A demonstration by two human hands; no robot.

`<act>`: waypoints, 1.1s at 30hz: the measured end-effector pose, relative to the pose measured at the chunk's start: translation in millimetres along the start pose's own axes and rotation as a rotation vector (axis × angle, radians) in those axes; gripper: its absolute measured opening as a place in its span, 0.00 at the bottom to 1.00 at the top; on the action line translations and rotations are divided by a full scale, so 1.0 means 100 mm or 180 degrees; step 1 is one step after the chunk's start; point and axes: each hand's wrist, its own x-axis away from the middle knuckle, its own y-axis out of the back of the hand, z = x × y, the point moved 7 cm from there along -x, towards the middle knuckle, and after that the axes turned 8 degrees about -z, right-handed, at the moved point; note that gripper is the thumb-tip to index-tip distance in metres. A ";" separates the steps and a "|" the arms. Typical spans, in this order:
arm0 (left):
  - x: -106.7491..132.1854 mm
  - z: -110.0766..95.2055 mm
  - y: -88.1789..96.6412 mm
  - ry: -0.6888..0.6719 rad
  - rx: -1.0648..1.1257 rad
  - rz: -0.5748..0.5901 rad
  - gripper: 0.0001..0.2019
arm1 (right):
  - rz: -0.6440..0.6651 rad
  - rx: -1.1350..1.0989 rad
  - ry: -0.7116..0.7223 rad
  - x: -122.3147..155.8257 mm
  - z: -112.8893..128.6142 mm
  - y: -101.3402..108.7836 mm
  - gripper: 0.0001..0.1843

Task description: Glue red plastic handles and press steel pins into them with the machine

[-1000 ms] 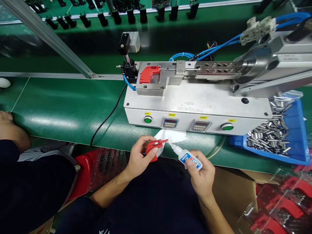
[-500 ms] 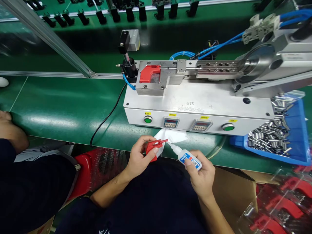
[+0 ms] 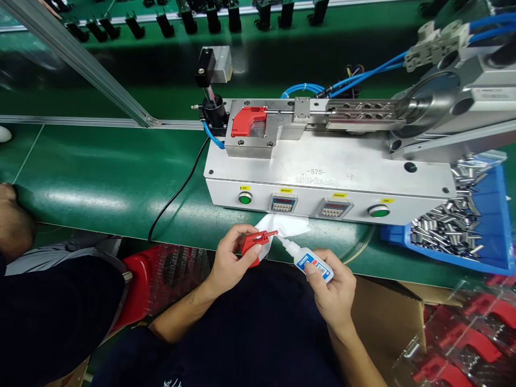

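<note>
My left hand is closed around a red plastic part with a thin red stem pointing right. Something whitish shows just under the part, against my fingers. My right hand grips a white Loctite glue bottle, tilted so its nozzle points up and left at the stem's tip. Whether nozzle and stem touch is too fine to tell. Behind them a white paper sheet lies at the bench edge. A similar red part sits in the metal fixture of the machine.
A blue bin of small metal cylinders stands right of the machine. Clear trays with red parts lie at lower right. A black cable crosses the green bench. Another person's arm is at the left.
Both hands, the red part and the glue bottle stay almost where they were. The view has shifted very slightly, and the other person's arm at the left has moved a little.
</note>
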 end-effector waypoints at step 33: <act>-0.04 0.28 -0.07 0.0539 0.0375 -0.0039 0.17 | -0.0244 0.0447 0.0097 0.01 -0.57 0.16 0.13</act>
